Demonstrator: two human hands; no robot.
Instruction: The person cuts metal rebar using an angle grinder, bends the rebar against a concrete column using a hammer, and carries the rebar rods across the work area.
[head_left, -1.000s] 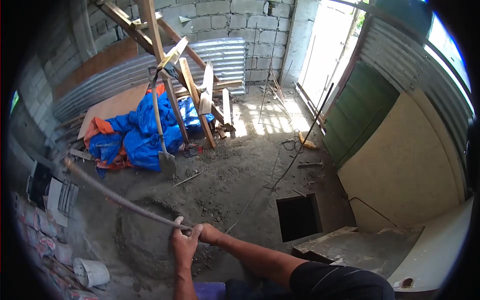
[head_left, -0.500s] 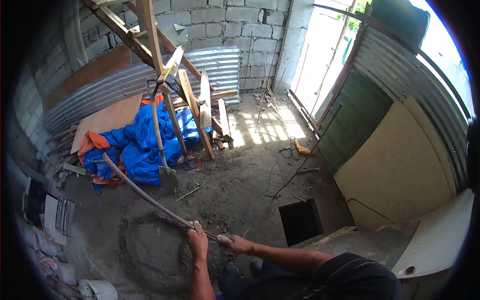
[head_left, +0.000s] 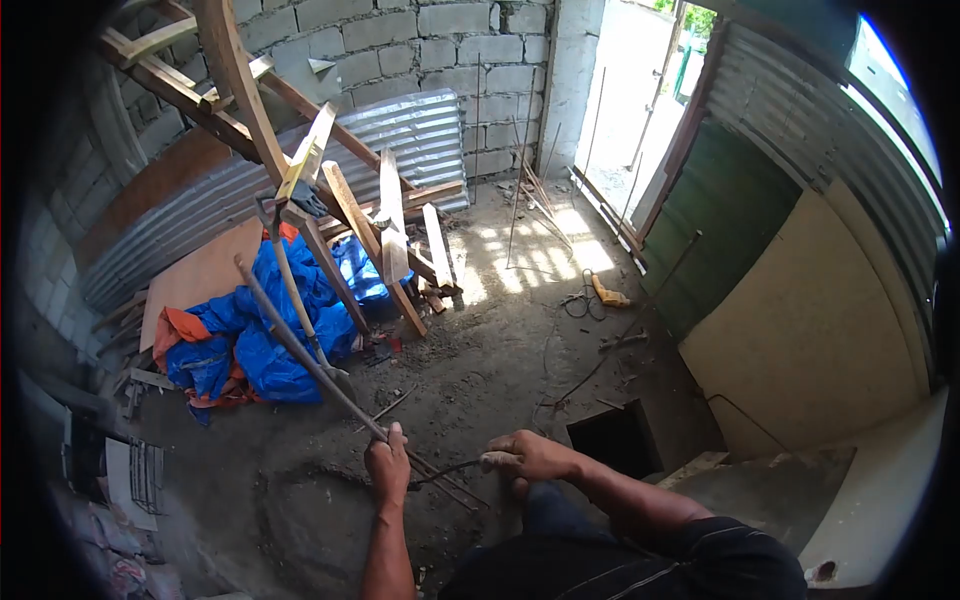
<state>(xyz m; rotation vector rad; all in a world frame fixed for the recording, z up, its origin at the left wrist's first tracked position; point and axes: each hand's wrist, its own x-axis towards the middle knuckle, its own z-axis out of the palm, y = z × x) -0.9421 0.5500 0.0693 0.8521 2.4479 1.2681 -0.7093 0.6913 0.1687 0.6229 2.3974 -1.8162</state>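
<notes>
My left hand (head_left: 388, 465) is closed around the lower end of a long brownish pole (head_left: 310, 365), which slants up and away to the left, its far end over the blue tarp. My right hand (head_left: 530, 457) pinches a thin dark rod (head_left: 450, 468) that curves from its fingers toward the left hand. Whether this rod joins the pole is hidden by the left hand. Just below it, a pair of thin straight rods (head_left: 455, 488) runs out beside the left hand; I cannot tell if they are held.
A shovel (head_left: 290, 290) leans against wooden framing by the crumpled blue tarp (head_left: 275, 365). A square floor pit (head_left: 610, 442) lies close on my right. Beyond it are a yellow power tool (head_left: 608, 290) with a cord and an upright thin rod (head_left: 640, 315). Corrugated sheet (head_left: 400, 120) lines the back wall.
My right hand has moved right, away from the left hand, and the thin dark rod now shows between them. The pole points more steeply away. My view has shifted slightly.
</notes>
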